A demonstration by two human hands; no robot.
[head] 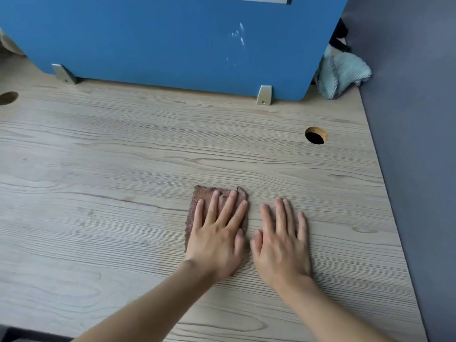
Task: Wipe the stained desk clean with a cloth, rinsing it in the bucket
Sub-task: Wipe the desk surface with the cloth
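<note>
Head view, desk: I see a pale wood-grain desk (pixel 123 156) filling most of the frame, its right edge running diagonally from far to near.
Stains: faint yellowish marks (pixel 90 213) sit on the left part, well apart from the cloth.
Cloth: a brown cloth (pixel 206 193) lies flat on the desk, near and right of centre.
Left hand: the left hand (pixel 217 240) presses flat on the cloth, fingers straight and spread.
Right hand: the right hand (pixel 281 245) lies palm down on bare wood just right of the cloth, fingers straight, gripping nothing.
Partition: a blue partition (pixel 160 38) stands along the far edge on two metal brackets (pixel 264 95), with whitish smears (pixel 238 35) on its right part.
Cable holes: one round hole (pixel 316 135) is far right, and another (pixel 8 98) is at the left edge.
Towel: a light blue towel (pixel 343 72) is crumpled at the far right corner, beside the partition's end.
Room: a grey surface (pixel 407 119) lies beyond the desk's right edge; I cannot tell whether it is wall or floor.
</note>
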